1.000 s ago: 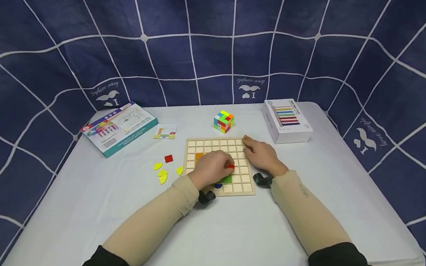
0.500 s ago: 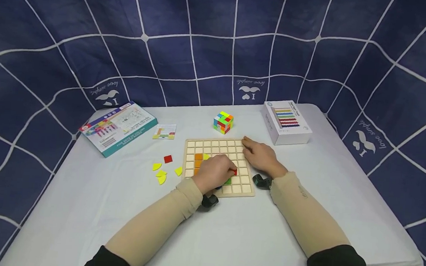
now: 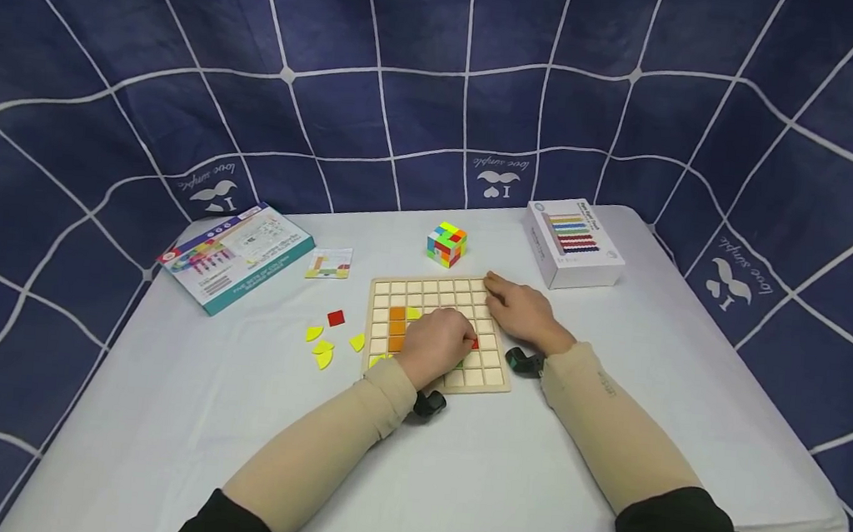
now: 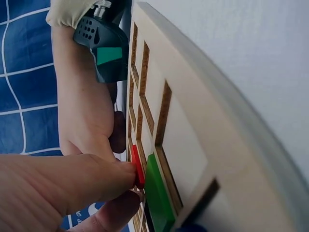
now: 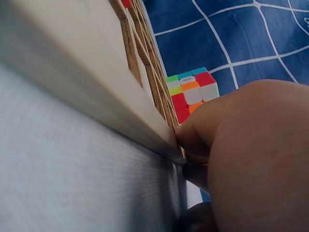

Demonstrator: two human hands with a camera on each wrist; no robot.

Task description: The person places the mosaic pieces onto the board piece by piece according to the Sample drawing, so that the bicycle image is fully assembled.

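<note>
My left hand (image 3: 435,346) is over the wooden grid board (image 3: 491,377), thumb and fingertips pinching the edge of a small red tile (image 4: 138,166) at one of its cells. Right beside it sits a green tile (image 4: 158,193), mostly covered by the hand in the head view. Orange tiles (image 3: 396,328) and a yellow piece (image 3: 413,313) lie in cells to the left. At the board's far right corner, my right hand (image 3: 524,314) grips the edge between thumb and fingers. The left hand hides the board's lower middle from the head camera.
Left of the board lie a loose red square (image 3: 335,318) and several yellow pieces (image 3: 324,347). Behind are a pattern card (image 3: 330,263), a teal-edged box (image 3: 239,255), a puzzle cube (image 3: 446,244) and a white box (image 3: 574,244).
My left hand has shifted slightly right with the red tile, which now sits lower at the board, uncovering the orange and yellow pieces. The right hand stays at the corner.
</note>
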